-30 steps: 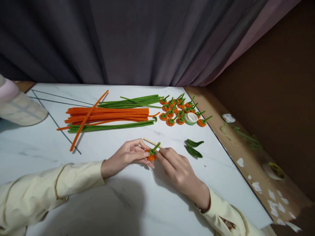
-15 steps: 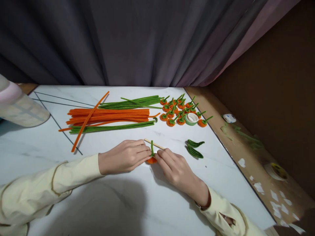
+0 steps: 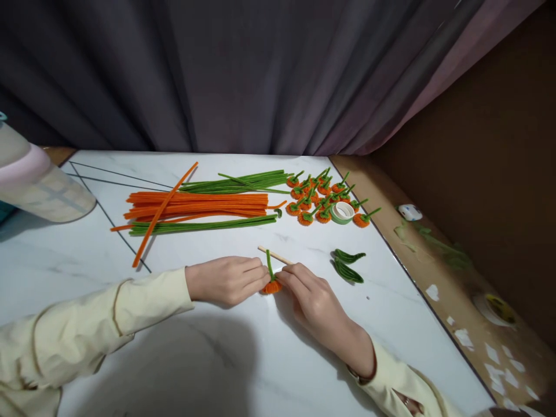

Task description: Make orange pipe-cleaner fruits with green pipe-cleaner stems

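A small orange pipe-cleaner pumpkin [image 3: 272, 288] with an upright green stem [image 3: 270, 263] sits low over the white table in front of me. My left hand [image 3: 232, 279] pinches it from the left, fingers closed at the stem's base. From the other side, my right hand [image 3: 319, 301] is closed too, its fingertips at the base of the same stem. A thin wooden stick [image 3: 274, 255] runs behind the stem to my right fingers; whether they grip it I cannot tell. Two dark green leaf-shaped pieces [image 3: 348, 269] lie to the right.
Orange pipe cleaners [image 3: 204, 204] lie between green bundles [image 3: 234, 183], one orange piece across them. Several finished pumpkins [image 3: 324, 215] surround a tape roll [image 3: 342, 212]. A large bottle [image 3: 47, 185] stands left. Paper scraps [image 3: 464, 339] litter the brown surface at right.
The whole view has shifted slightly. My left forearm has come a little to the right, and the stem leans slightly more to the left. Both hands stay at the pumpkin.
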Demonstrator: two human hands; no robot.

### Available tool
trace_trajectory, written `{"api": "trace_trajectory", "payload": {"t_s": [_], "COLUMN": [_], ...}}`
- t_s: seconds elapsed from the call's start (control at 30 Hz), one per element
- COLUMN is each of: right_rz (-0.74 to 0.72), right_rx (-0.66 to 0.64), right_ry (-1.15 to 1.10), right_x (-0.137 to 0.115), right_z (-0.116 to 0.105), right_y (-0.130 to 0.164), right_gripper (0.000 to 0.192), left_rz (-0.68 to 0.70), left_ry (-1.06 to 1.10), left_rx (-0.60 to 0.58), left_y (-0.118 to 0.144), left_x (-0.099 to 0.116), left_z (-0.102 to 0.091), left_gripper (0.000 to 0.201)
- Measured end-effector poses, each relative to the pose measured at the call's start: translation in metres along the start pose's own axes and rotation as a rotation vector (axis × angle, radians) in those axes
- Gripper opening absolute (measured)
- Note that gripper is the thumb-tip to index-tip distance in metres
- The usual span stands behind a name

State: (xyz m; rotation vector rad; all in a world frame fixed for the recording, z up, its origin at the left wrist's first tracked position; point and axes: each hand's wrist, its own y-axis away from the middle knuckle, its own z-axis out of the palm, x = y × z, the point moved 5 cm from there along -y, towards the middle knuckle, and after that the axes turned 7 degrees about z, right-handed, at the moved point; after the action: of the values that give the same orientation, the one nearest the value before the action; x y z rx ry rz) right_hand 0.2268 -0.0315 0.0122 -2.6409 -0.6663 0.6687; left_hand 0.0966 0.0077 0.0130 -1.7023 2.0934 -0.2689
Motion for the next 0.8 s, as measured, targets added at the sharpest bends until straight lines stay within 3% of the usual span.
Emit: {"api": "trace_trajectory", "payload": {"t_s": [0.23, 0.4, 0.47, 0.63, 0.8], "right_rz": [-0.131, -0.290, -0.254, 0.010, 0.064], "right_rx": [0.042, -0.024, -0.047, -0.108, -0.115], "right_ry": [0.274, 0.365, 0.291, -0.090, -0.198], "right_x": [-0.019, -0.026, -0.022, -0.008, -0.007], "right_z": [0.000, 0.003, -0.001, -0.010, -0.002], "right_y": [0.005, 0.008, 0.005, -0.007, -0.005], "right_gripper": [0.029, 0.021, 0.022, 0.022, 0.011], "left_rz": [-0.032, -0.052, -0.062, -0.137, -0.263], "left_ry": [-0.053, 0.003, 0.035, 0.135, 0.336], "left_rx": [0.041, 0.023, 0.024, 0.052, 0.091], "left_y": [0.001, 0.002, 0.003, 0.004, 0.002], "left_x": [0.001, 0.002, 0.000, -0.005, -0.007], "left_z": [-0.001, 0.001, 0.001, 0.002, 0.002], "left_gripper": [0.023, 0.024, 0.025, 0.024, 0.022]}}
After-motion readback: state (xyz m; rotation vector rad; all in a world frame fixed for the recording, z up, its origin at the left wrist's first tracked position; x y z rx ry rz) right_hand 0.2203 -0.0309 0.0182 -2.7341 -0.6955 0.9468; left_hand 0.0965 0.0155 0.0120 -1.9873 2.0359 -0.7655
